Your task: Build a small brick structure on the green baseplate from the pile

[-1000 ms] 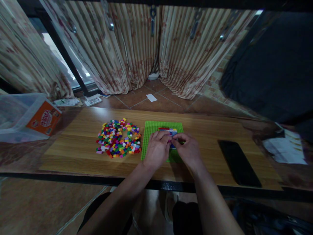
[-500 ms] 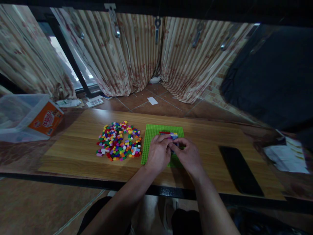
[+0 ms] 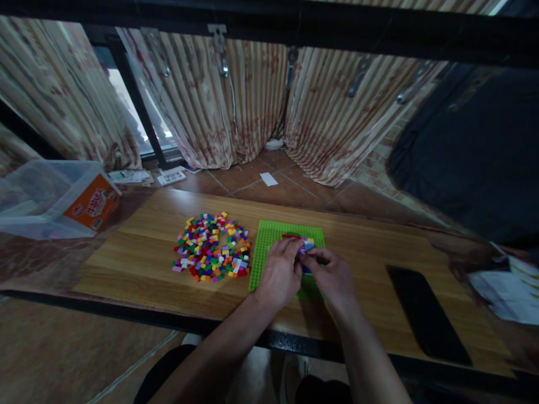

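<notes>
A green studded baseplate [image 3: 263, 242] lies on the wooden table, partly covered by both my hands. Toward its far side sits a red toy brick [image 3: 290, 236], with a cluster of blue, yellow and purple bricks [image 3: 309, 244] close to its right. My left hand [image 3: 278, 273] is closed, its bent fingertips against the left side of this cluster. From the right, my right hand [image 3: 333, 275] pinches at the cluster's near side, thumb and forefinger together. Whatever lies between the fingertips of either hand is too small and hidden to make out.
Many loose coloured bricks [image 3: 202, 262] are spread left of the baseplate. A clear plastic box [image 3: 50, 199] with an orange label stands at the far left. A black flat object [image 3: 427, 314] lies on the right of the table [image 3: 138, 252]. Papers [image 3: 505, 292] are beyond it.
The whole view has shifted and tilted slightly, so the scene sits lower and further right. Both hands stay at the brick cluster, with only slight finger movement.
</notes>
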Motion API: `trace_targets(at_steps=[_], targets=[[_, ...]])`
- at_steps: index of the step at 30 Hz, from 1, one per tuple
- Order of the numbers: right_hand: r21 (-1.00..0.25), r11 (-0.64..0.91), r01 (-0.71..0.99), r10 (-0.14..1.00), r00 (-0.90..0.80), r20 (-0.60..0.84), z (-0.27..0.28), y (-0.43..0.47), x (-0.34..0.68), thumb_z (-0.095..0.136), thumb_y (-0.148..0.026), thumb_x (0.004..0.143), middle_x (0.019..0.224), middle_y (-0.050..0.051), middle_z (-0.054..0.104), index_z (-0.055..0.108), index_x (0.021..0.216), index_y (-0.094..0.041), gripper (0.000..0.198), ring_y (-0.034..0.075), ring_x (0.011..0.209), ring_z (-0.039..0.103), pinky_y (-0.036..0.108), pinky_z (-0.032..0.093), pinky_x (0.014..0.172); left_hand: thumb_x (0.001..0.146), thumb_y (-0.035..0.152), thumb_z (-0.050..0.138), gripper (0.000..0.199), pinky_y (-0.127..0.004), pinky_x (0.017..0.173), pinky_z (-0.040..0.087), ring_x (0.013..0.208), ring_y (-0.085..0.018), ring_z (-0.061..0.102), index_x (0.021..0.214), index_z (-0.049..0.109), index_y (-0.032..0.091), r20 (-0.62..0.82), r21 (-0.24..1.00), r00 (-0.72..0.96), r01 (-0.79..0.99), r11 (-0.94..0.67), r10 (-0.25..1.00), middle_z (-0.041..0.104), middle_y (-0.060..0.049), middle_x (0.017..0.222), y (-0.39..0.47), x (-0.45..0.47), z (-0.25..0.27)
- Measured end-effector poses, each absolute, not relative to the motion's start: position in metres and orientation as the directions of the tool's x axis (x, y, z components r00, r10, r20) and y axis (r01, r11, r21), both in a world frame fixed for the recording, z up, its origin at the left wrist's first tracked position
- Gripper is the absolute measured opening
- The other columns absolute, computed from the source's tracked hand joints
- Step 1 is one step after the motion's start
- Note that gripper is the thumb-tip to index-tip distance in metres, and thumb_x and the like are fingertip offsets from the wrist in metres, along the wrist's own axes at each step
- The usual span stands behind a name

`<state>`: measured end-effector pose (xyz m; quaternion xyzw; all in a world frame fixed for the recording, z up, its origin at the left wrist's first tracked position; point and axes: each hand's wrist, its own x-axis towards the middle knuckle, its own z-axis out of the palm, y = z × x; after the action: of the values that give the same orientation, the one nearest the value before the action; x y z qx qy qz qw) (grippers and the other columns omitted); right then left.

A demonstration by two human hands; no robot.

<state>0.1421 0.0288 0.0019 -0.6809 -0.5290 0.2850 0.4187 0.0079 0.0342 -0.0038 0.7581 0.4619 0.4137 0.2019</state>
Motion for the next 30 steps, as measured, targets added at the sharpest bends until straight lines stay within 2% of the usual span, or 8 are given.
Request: trace_targets(at_steps=[7,12,17,30], targets=[[-0.886,-0.095,0.454,0.968,0.251,0.025,0.0016,0.0270,0.1447,0.066,-0.045,0.073,0.078,0.004,0.069,0.072,0.077,-0.023,0.023,0.023,0.077,0.062,0.037,0.044,0.076,0.080,0.003,0.055,0.042,-0.042,0.102,0.049,0.112,-0.022,0.055,0.119,0.056,0.019,0.451,0.682,0.232,0.534,-0.500,0.862,0.064,-0.008,0.119,0.0331,0.0079,-0.0022],[-0.897,-0.042,0.439,0.977,0.205,0.054,0.0007,0.0263,0.1444,0.064,-0.044,0.076,0.087,0.004,0.071,0.073,0.080,-0.023,0.023,0.024,0.087,0.062,0.039,0.043,0.084,0.079,0.002,0.055,0.027,-0.043,0.101,0.049,0.110,-0.022,0.057,0.101,0.060,0.018,0.449,0.678,0.217,0.550,-0.488,0.867,0.063,-0.008,0.116,0.0318,0.0072,-0.0027],[-0.897,-0.053,0.439,0.977,0.209,0.044,0.0015,0.0265,0.1440,0.065,-0.046,0.076,0.088,0.004,0.071,0.074,0.080,-0.024,0.024,0.024,0.087,0.062,0.040,0.043,0.085,0.080,0.004,0.057,0.017,-0.044,0.102,0.049,0.112,-0.023,0.057,0.088,0.061,0.018,0.458,0.681,0.186,0.555,-0.478,0.869,0.062,-0.007,0.121,0.0316,0.0063,-0.0055],[-0.892,-0.071,0.446,0.976,0.215,0.029,0.0021,0.0265,0.1423,0.065,-0.048,0.075,0.085,0.005,0.070,0.072,0.080,-0.021,0.028,0.022,0.081,0.061,0.037,0.042,0.081,0.081,0.005,0.056,0.013,-0.042,0.101,0.049,0.111,-0.024,0.057,0.085,0.061,0.016,0.460,0.661,0.238,0.551,-0.509,0.855,0.063,-0.010,0.121,0.0347,0.0019,-0.0020]])
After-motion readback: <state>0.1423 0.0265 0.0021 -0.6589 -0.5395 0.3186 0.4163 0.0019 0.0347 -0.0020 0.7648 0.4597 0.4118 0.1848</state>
